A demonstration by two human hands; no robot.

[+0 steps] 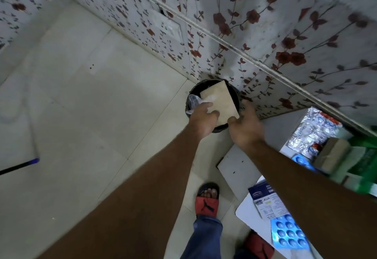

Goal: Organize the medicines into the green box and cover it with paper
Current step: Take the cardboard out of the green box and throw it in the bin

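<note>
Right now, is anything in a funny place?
Yes. The tan card sits tilted over the black bin on the floor, not on the green box. The left hand grips it; the right hand touches its corner. A blue blister pack lies loose on the table.

The bin stands against the wall, left of the table bearing medicines.

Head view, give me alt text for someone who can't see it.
Two bare hands reach over a black bin by a floral wall; the left hand grips a tan card above it, the right hand open beside it. A blue pill strip lies on a white table.
</note>
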